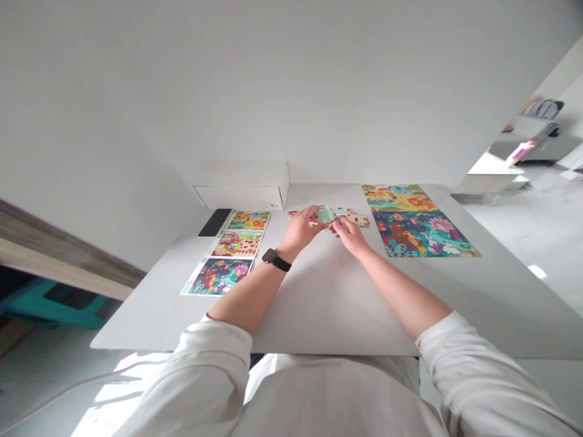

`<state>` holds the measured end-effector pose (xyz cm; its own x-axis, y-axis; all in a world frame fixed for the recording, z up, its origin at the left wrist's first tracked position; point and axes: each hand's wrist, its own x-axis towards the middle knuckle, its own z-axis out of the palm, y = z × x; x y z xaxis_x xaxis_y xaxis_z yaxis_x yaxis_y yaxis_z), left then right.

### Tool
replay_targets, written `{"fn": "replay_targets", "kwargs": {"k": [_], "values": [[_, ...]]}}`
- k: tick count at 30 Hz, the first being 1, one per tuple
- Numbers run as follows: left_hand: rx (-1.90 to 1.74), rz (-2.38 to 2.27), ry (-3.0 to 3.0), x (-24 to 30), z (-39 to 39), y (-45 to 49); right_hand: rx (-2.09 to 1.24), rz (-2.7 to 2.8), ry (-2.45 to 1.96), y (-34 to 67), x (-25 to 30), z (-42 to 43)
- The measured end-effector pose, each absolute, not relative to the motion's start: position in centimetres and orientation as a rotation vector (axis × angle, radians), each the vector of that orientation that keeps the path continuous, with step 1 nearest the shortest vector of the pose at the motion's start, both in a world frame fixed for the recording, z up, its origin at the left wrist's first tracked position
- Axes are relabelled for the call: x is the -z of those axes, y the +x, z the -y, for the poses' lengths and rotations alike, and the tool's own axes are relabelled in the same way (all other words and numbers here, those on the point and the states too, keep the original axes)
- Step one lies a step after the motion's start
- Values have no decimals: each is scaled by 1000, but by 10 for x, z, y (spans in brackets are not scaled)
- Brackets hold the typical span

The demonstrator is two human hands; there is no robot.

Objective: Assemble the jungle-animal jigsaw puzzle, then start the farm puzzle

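Note:
My left hand (303,229), with a black watch on its wrist, pinches a pale green puzzle piece (325,213) held just above the white table (319,303). My right hand (348,230) meets it from the right, its fingers closed on the same piece or on one right beside it; I cannot tell which. Several loose puzzle pieces (353,217) lie in a small heap under and behind both hands. Two finished colourful puzzles (412,221) lie flat to the right of the hands.
A sheet with three picture cards (230,252) lies at the left, a black phone (215,222) beside it. A white box (243,185) stands against the wall at the back. A turquoise stool (50,303) sits on the floor at the left.

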<state>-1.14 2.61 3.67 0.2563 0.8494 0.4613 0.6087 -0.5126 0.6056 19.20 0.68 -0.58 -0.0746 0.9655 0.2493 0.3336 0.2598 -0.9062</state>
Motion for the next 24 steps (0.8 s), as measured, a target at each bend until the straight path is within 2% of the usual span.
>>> {"fn": "replay_targets", "kwargs": {"k": [3,9,16,24], "values": [[-1123,-1280,2207,-34,-1,-5,-1002,1495,-1185,181,3,13],[-1099,-1130,2120,-16,25,-5,-962,1506,-1280,195,5,29],[-1019,-1116,1668,6,28,-8,-893,1572,-1333,204,13,35],[-1001,-1061,1318,10,21,-14,-995,1634,-1262,202,18,32]]}}
